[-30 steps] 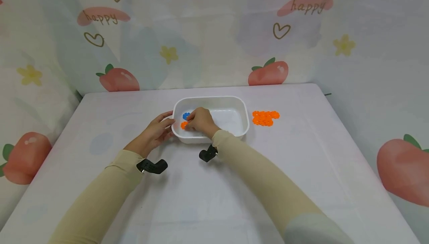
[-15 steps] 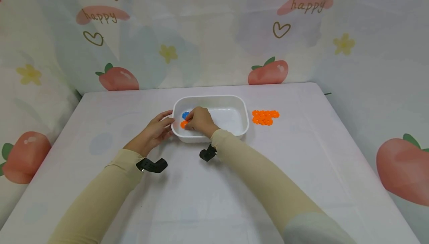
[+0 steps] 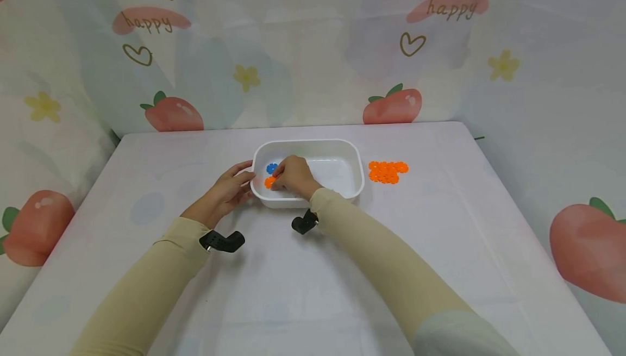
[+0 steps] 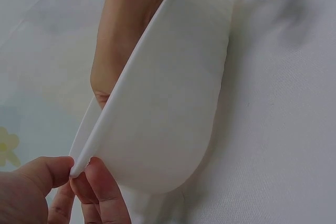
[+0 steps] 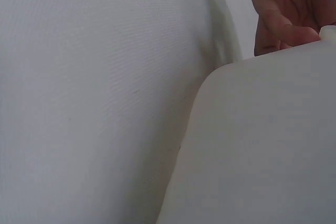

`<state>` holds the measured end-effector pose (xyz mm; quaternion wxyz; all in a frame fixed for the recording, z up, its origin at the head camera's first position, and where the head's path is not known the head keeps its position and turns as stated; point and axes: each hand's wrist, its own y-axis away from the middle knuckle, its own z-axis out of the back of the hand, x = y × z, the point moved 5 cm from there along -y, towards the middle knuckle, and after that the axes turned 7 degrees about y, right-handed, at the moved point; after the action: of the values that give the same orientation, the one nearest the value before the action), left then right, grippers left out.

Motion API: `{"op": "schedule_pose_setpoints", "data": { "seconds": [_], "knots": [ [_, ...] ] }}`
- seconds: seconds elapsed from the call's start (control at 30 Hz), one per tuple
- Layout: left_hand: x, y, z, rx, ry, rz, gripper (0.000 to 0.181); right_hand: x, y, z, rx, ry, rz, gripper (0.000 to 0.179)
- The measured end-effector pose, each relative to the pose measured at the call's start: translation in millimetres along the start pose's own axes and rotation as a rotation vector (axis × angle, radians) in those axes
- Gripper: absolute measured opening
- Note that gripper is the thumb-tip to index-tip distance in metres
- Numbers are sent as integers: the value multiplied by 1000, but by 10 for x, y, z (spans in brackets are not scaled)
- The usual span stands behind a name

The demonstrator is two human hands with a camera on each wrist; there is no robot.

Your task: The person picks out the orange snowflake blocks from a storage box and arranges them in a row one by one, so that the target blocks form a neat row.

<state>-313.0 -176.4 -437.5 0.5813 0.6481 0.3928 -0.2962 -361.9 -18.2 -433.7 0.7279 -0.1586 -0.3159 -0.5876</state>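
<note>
A white plastic basin (image 3: 337,174) stands on the table. My left hand (image 3: 226,193) pinches its left rim, thumb against fingers, which the left wrist view shows close up. Inside the basin, near the left end, my right hand (image 3: 295,175) reaches down with curled fingers and its fingertips at an orange snowflake disc (image 3: 269,182). Part of that disc is hidden behind the fingers. Just beyond it lies a blue snowflake disc (image 3: 271,168). In the right wrist view the basin's outer wall (image 5: 262,140) blocks the right hand's work.
Several orange snowflake discs (image 3: 386,173) lie in a group on the table, right of the basin. White cloth covers the table (image 3: 274,285). A printed curtain (image 3: 313,57) hangs behind its far edge.
</note>
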Motion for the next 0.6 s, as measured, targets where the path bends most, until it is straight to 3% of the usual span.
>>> {"op": "schedule_pose_setpoints", "data": {
  "seconds": [0.27, 0.6],
  "knots": [
    [13, -5, -2, -6, 2, 6, 52, -13, 3, 4, 4, -31, -9, 24],
    [1, -4, -7, -5, 9, 2, 52, 8, -6, 1, -7, -8, 40, 20]
  ]
}}
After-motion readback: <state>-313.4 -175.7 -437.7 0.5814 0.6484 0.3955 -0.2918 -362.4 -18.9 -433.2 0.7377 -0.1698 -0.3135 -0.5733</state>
